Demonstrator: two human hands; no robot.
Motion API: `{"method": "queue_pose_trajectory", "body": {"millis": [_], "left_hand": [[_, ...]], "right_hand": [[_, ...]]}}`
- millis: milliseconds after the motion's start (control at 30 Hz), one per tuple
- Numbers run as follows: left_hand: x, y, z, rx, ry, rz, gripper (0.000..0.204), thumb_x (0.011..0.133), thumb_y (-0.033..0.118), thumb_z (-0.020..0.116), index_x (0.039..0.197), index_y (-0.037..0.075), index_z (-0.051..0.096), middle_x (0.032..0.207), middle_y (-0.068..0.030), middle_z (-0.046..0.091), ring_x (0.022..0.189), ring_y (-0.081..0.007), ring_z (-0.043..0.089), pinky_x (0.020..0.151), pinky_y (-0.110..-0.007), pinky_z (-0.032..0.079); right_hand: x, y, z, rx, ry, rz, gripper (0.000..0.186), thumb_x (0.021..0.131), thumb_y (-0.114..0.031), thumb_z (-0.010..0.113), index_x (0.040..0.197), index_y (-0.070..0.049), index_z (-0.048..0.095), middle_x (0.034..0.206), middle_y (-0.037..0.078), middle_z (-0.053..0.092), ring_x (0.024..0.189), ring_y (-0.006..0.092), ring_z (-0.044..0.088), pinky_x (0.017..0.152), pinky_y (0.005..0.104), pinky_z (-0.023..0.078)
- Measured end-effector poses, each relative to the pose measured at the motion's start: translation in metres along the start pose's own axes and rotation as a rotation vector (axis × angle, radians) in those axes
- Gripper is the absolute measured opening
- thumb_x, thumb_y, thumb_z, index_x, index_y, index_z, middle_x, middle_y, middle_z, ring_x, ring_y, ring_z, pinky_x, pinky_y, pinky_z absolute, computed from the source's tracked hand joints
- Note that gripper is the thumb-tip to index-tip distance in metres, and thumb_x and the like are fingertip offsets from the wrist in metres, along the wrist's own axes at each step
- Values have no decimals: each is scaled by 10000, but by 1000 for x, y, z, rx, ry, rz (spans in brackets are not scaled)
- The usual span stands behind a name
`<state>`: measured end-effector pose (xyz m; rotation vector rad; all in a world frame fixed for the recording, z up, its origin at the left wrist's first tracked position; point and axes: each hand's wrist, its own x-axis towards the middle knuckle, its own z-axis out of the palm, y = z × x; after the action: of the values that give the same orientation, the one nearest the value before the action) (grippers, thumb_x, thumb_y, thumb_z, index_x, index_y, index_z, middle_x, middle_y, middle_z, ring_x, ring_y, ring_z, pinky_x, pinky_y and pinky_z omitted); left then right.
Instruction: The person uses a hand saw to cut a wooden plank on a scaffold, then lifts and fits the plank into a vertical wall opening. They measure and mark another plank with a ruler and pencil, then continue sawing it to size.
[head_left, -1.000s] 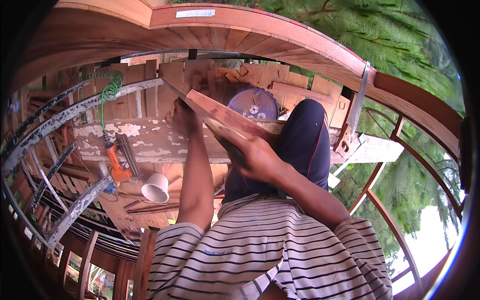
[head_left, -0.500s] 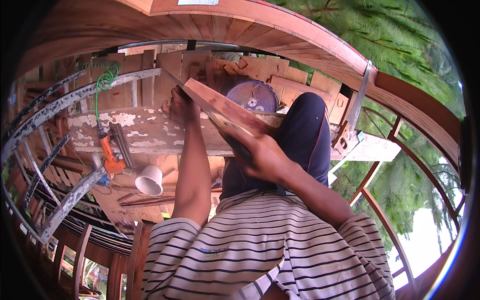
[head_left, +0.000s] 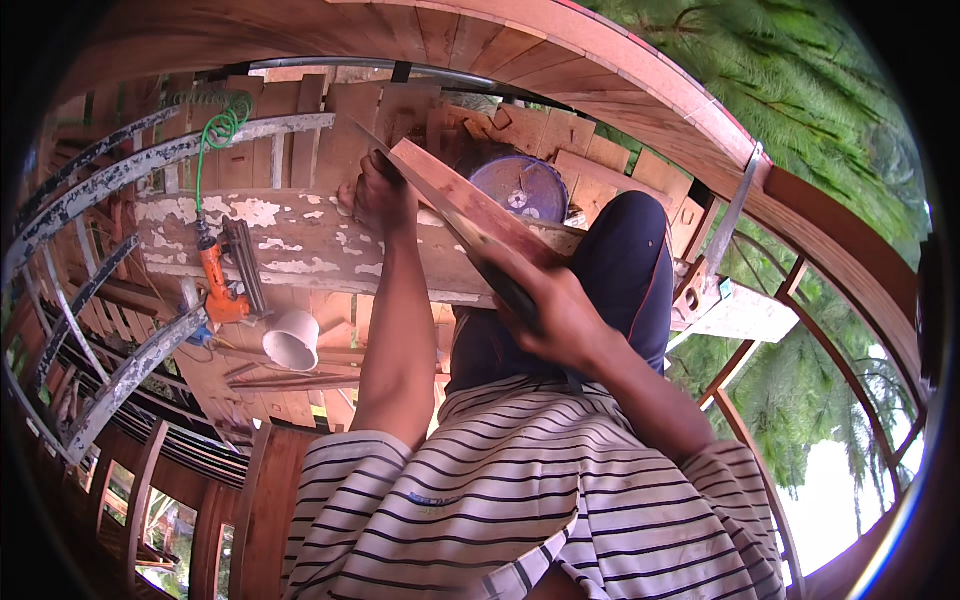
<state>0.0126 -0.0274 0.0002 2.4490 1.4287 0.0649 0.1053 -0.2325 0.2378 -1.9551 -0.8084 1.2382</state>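
My right hand [head_left: 560,315] is closed round the dark handle of a handsaw [head_left: 452,222]. Its narrow blade points away to the far left, along a reddish wooden piece [head_left: 482,205]. My left hand [head_left: 384,198] grips near the far end of that piece, close to the saw's tip; some of its fingers are hidden. The wood slants over a worn plank bench [head_left: 300,245] with peeling white paint. My knee, in dark trousers [head_left: 622,270], is raised beside the wood's near end. Where the teeth meet the wood is not clear.
An orange power tool [head_left: 222,285] with a green coiled hose [head_left: 222,125] lies on the left. Near it stands a white bucket [head_left: 292,341]. A second handsaw [head_left: 735,205] leans at the right. Beyond the wood is a round purple lid-like thing [head_left: 520,188]. A curved wooden rail spans the far side.
The view has shifted slightly, so most things sit a little differently in the picture. Both hands keep their grips, and the saw stays along the wood with little visible motion.
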Motion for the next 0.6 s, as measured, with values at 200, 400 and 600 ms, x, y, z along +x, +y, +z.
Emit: {"method": "queue_pose_trajectory", "body": {"millis": [200,400,600], "left_hand": [[-1,2,12,-32,74,-42,280,1041,349,488,1020,128,658,796,-134,721,815,-293,706,1065,-476,347],[-8,-55,75,23,55,29,347,951,446,588,1105,135,587,937,-92,710,797,-286,703,1004,-489,350],[4,-10,8,-298,-77,-99,196,943,237,553,1063,150,681,1011,-122,704,925,-297,721,1015,-472,419]], "right_hand": [[-47,19,-8,-9,95,-103,654,814,26,703,1434,-110,546,1066,205,751,868,434,740,777,493,624],[121,-8,40,-45,87,-210,561,882,-67,680,1422,-125,540,1068,310,695,1009,511,669,820,522,546],[105,-7,43,59,157,-378,760,874,-98,660,1571,-58,360,885,197,696,714,294,695,663,394,546]]}}
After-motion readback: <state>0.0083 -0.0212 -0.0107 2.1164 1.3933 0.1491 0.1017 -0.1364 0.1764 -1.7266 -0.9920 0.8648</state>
